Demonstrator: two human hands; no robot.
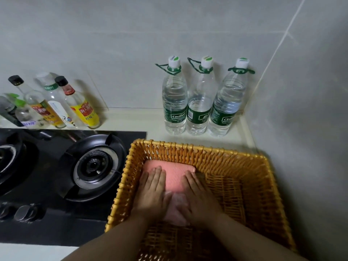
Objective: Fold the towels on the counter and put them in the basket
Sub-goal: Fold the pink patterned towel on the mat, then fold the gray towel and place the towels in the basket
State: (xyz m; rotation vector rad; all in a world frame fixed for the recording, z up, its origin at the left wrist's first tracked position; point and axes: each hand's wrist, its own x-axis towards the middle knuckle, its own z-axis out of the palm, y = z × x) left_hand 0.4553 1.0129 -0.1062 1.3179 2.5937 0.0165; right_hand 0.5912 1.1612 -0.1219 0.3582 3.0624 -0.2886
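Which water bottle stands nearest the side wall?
The rightmost water bottle, in the corner; the middle bottle and left bottle stand farther toward the gas stove.

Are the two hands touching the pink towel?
Touching. The head view shows the left hand and right hand lying flat on the pink towel inside the basket.

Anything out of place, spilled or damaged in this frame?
Nothing stands out. The folded pink towel lies flat at the left of the basket, with the left hand and right hand pressing on it, fingers straight. The three water bottles behind stand upright and capped; no spill shows on the counter.
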